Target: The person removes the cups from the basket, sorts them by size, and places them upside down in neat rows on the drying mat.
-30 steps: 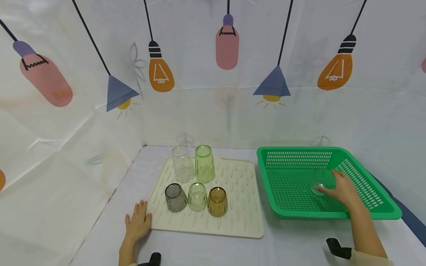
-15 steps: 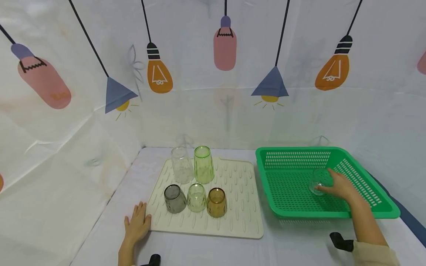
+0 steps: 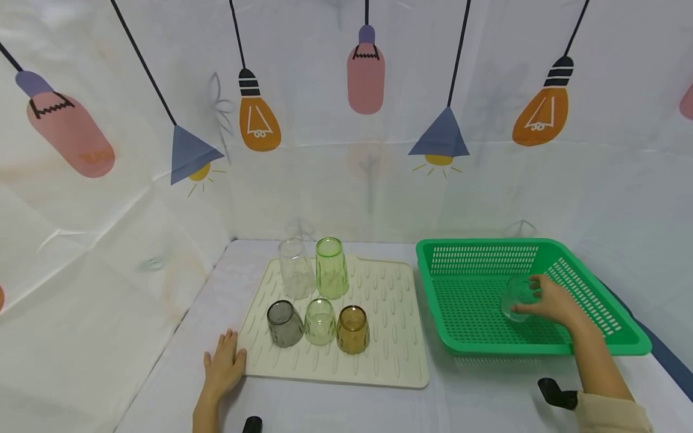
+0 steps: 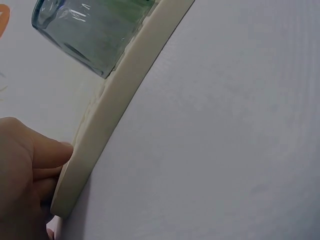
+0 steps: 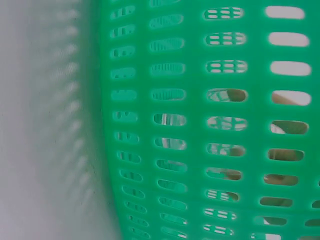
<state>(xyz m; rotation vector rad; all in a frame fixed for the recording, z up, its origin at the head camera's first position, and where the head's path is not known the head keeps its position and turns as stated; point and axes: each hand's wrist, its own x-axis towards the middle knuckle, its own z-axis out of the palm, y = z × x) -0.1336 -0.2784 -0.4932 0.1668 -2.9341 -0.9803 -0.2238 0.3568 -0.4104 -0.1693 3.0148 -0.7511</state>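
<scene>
Inside the green basket [image 3: 487, 347], my right hand [image 3: 554, 302] holds a clear drinking glass [image 3: 514, 296] between thumb and fingers. The basket wall [image 5: 195, 107] covers most of that hand and glass in the right wrist view. My left hand [image 3: 222, 367] rests on the white tabletop, fingers spread and straight, touching the left edge of a cream drying mat [image 3: 392, 349]. Bottom-up on the mat are a grey glass [image 3: 285, 325], a pale green glass [image 3: 320, 323], an amber glass [image 3: 353, 331], a tall clear glass [image 3: 296, 270] and a tall green glass [image 3: 332, 269].
The basket stands to the right of the mat, a narrow strip of tabletop [image 3: 441, 373] between them. Behind and to the left hangs a white sheet [image 3: 319, 186] printed with lamps and bulbs. The grey glass [image 4: 95, 32] stands close to the mat's edge in the left wrist view.
Inside the basket, the clear glass and my right hand's fingers have shifted slightly, the fingers now bent more around it. The left hand stays at the mat's edge.
</scene>
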